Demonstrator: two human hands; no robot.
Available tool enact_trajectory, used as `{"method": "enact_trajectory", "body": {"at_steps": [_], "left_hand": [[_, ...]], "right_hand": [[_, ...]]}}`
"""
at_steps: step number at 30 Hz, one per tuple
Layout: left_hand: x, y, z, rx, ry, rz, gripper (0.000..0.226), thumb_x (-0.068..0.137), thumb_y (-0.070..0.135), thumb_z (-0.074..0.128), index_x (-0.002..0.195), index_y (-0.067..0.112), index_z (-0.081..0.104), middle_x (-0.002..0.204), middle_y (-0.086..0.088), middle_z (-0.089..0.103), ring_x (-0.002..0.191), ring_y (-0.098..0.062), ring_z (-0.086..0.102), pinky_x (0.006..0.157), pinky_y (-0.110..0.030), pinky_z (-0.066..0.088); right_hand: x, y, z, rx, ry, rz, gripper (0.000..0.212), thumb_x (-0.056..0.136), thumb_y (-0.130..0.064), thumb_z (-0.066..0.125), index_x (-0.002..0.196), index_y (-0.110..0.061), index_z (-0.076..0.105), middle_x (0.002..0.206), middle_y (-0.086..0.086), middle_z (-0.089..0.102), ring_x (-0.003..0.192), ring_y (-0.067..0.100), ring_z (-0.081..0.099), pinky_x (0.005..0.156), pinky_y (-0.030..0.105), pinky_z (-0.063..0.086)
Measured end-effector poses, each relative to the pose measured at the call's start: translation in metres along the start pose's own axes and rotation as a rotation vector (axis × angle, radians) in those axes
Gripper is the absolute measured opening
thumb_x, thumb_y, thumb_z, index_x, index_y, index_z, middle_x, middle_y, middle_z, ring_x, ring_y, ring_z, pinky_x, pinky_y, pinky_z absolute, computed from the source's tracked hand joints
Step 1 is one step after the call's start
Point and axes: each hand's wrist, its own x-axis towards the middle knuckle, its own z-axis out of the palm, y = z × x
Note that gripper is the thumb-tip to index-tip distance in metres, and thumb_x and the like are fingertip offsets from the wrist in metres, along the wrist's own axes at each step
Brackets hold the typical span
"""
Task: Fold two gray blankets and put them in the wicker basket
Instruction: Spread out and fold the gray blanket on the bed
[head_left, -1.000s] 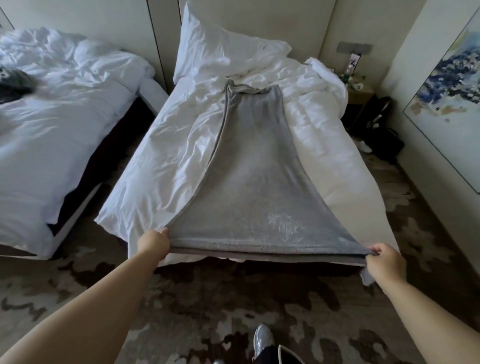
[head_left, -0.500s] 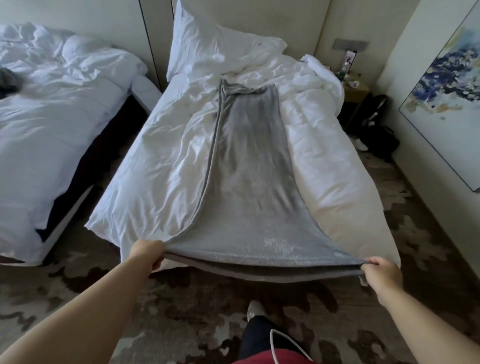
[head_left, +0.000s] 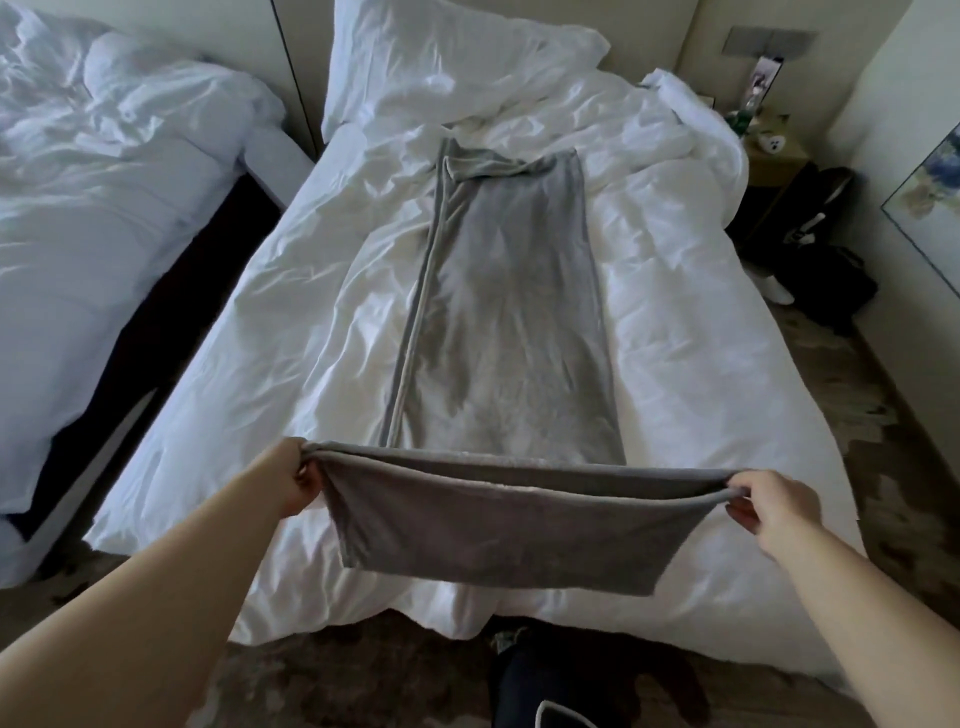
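White duvet (head_left: 675, 338) beneath gray blanket (head_left: 509, 312)

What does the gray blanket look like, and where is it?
The gray blanket looks soft and fleecy, with a paler hem along its left edge. It is folded into a long narrow strip lying down the middle of the white bed. Its far end is bunched near the pillow. Its near end is held up, one corner pinched by the left hand, the other by the right hand.
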Motion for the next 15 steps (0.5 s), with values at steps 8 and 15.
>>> {"method": "enact_trajectory", "body": {"at_steps": [8,15], "left_hand": [[0.143,0.024,0.097,0.113,0.149,0.126,0.037,0.094,0.011,0.05,0.131,0.01,0.046,0.091,-0.013,0.051,0.072,-0.021,0.053,0.069,-0.031,0.049],[0.203,-0.029,0.099,0.725,0.141,0.263,0.045,0.078,0.016,0.077,0.119,0.008,0.061,0.099,-0.015,0.067,0.095,-0.035,0.065,0.086,-0.044,0.054]], "right_hand": [[0.147,-0.019,0.13,-0.09,-0.146,0.187,0.014,0.09,-0.005,0.051,0.077,-0.01,0.052,0.059,0.007,0.051,0.052,0.017,0.052,0.038,0.017,0.047],[0.17,0.032,0.162,-0.558,-0.457,-0.079,0.055,0.082,-0.002,0.069,0.133,-0.016,0.053,0.116,0.007,0.059,0.109,0.023,0.056,0.099,0.039,0.042]]}}
